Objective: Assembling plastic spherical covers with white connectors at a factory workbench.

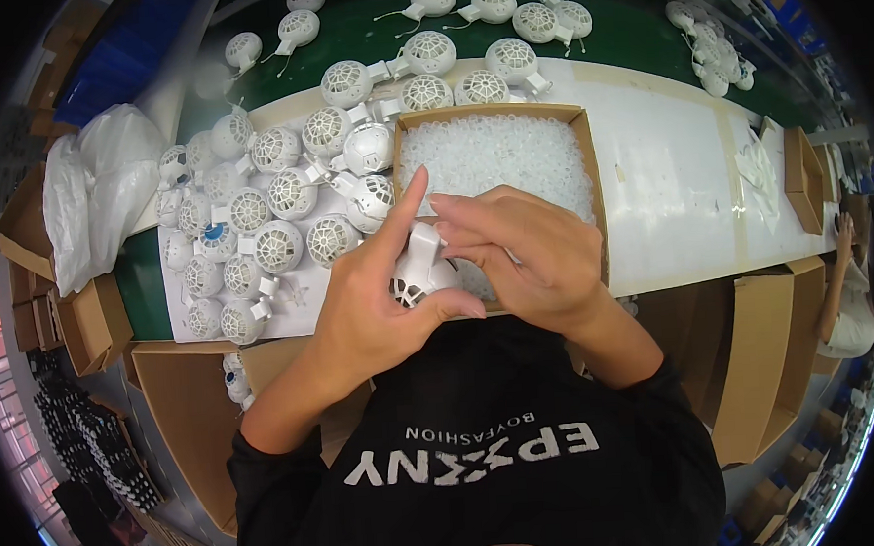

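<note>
Head view, looking down past a black shirt (483, 399) at a long white tabletop (660, 192): the left hand (364, 292) is curved half-open round a white grilled unit (420, 269), thumb and index finger spread well apart, the piece resting between them. That unit is above the near edge of the tabletop, left of its middle, tilted, with the short neck toward the far edge and the grille toward the person. The right hand (545, 252) comes in opposite, fingers bent and partly gathered beside the neck; from where I stand I can't tell whether they pinch anything.

Just behind and under the hands, an open carton (597, 185) full of small clear pieces (495, 156) reaches to the near edge. Other round units (279, 247) crowd the tabletop from there to its left end and near left corner. Past the far edge, a green surface (632, 30) carries more of them. Beyond the left end hangs a translucent plastic bag (107, 196).
</note>
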A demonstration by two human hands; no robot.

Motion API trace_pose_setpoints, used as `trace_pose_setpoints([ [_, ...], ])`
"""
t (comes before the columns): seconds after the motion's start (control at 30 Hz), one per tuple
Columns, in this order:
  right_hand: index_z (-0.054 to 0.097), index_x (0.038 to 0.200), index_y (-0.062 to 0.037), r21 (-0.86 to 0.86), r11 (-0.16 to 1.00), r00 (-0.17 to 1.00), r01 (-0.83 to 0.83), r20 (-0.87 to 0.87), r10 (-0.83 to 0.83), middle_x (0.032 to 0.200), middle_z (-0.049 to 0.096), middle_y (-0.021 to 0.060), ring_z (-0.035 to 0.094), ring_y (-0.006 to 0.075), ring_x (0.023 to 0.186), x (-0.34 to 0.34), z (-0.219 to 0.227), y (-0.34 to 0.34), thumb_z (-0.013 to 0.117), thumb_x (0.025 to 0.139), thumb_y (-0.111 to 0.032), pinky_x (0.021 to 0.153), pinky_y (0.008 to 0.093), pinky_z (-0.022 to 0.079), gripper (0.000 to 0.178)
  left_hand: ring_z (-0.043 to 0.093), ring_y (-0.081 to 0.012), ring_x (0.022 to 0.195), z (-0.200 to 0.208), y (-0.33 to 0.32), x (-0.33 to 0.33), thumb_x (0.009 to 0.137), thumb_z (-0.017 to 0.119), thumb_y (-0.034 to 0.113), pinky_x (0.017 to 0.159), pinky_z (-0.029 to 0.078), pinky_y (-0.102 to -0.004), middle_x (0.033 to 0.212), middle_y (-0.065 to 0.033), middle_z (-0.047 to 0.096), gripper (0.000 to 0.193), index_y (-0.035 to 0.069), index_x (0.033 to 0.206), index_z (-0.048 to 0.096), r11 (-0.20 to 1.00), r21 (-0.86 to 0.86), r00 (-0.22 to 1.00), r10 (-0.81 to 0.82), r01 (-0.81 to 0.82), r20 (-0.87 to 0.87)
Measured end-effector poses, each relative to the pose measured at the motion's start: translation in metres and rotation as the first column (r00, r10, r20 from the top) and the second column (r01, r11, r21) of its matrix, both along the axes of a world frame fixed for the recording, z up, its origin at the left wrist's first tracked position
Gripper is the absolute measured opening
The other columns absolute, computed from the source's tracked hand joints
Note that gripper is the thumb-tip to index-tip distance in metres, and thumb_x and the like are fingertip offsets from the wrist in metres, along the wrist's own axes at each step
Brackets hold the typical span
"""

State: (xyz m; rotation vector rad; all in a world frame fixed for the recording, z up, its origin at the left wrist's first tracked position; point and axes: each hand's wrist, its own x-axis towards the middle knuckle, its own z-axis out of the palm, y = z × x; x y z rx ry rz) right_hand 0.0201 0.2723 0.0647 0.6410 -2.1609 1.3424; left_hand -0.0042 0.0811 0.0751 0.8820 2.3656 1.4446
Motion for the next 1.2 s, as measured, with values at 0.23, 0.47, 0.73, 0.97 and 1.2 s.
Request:
trace_pose_setpoints([
  [0.23, 0.067, 0.117, 0.0016, 0.005, 0.986, 0.972, -0.165, 0.173, 0.162, 0.09, 0.072, 0.0131, 0.071, 0.0227, 0.085, 0.009, -0.001, -0.016, 0.075, 0.074, 0.01, 0.074, 0.0317, 0.056, 0.044, 0.068, -0.0213, 0.094, 0.014, -0.047, 0.009, 0.074, 0.087, 0.028, 0.08, 0.054, -0.0333, 0.107, -0.0166, 0.071, 0.088, 0.0, 0.146, 0.044, 0.978, -0.206, 0.997, 0.041, -0.028, 0.061],
  [0.47, 0.068, 0.113, -0.0021, 0.205, 0.967, 0.894, 0.148, 0.392, -0.22, 0.09, 0.068, 0.0124, 0.064, 0.0247, 0.081, 0.012, -0.023, 0.033, 0.073, 0.077, 0.005, 0.07, 0.0353, 0.051, 0.037, 0.066, -0.0223, 0.096, 0.019, -0.242, 0.046, 0.083, 0.077, 0.015, 0.077, 0.052, -0.0333, 0.12, -0.0138, 0.065, 0.051, 0.008, 0.132, 0.062, 0.317, -0.783, 0.79, 0.515, -0.536, -0.332],
  [0.73, 0.068, 0.109, -0.0045, 0.365, 0.922, 0.908, 0.132, 0.327, -0.26, 0.081, 0.061, 0.0115, 0.059, 0.0281, 0.076, 0.008, -0.04, 0.029, 0.068, 0.079, 0.006, 0.069, 0.0368, 0.049, 0.031, 0.066, -0.0197, 0.094, 0.024, -0.254, 0.039, 0.09, 0.066, 0.004, 0.083, 0.051, -0.0325, 0.104, -0.0142, 0.069, 0.033, 0.003, 0.123, 0.066, 0.521, -0.581, 0.724, 0.664, -0.626, -0.185],
  [0.97, 0.068, 0.107, -0.0037, 0.408, 0.905, 0.935, 0.122, 0.257, -0.242, 0.08, 0.061, 0.0116, 0.059, 0.0273, 0.073, 0.012, -0.041, 0.03, 0.069, 0.078, 0.008, 0.067, 0.0369, 0.049, 0.031, 0.067, -0.033, 0.1, -0.019, -0.266, -0.115, 0.087, 0.048, -0.011, 0.09, 0.05, -0.0362, 0.109, -0.0174, 0.069, 0.036, 0.002, 0.115, 0.067, 0.764, -0.264, 0.639, 0.241, -0.589, -0.73],
  [1.2, 0.068, 0.106, -0.0022, 0.221, 0.946, 0.923, 0.235, 0.255, -0.289, 0.081, 0.063, 0.0108, 0.063, 0.0225, 0.072, 0.018, -0.046, 0.034, 0.072, 0.076, 0.009, 0.067, 0.0316, 0.052, 0.032, 0.059, -0.0316, 0.118, -0.026, -0.247, -0.244, 0.077, 0.051, -0.017, 0.101, 0.046, -0.0352, 0.121, -0.0138, 0.065, 0.048, 0.007, 0.115, 0.067, 0.677, -0.573, 0.78, 0.003, -0.461, -0.625],
])
